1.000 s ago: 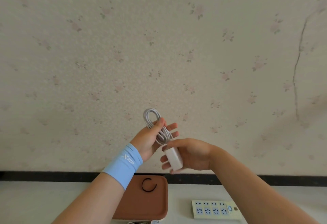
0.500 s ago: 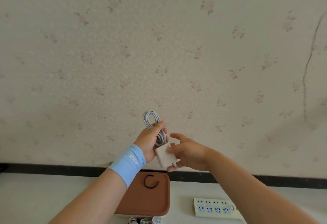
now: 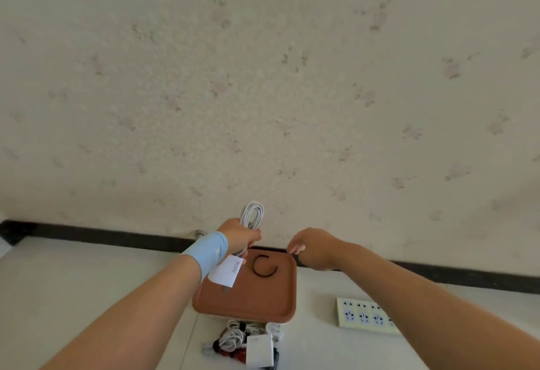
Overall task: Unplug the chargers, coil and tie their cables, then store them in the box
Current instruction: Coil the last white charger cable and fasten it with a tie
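My left hand (image 3: pixel 241 238), with a blue wristband, grips a coiled white cable (image 3: pixel 252 215) whose loops stick up above the fist. Its white charger brick (image 3: pixel 226 271) hangs below that hand, over the brown tray-like lid (image 3: pixel 248 296). A black tie (image 3: pixel 264 266) curled in a C shape lies on the lid. My right hand (image 3: pixel 309 248) hovers over the lid's far right corner with loosely curled fingers and holds nothing. Below the lid's near edge, several coiled cables and a white charger (image 3: pixel 260 350) lie bundled together.
A white power strip (image 3: pixel 363 315) with no plugs in its visible sockets lies on the white table to the right of the lid. A dark strip runs along the wall's foot behind the table.
My right hand has let go of the charger brick and moved right. The brick now hangs from the cable in my left hand. Both hands have come down over the lid.
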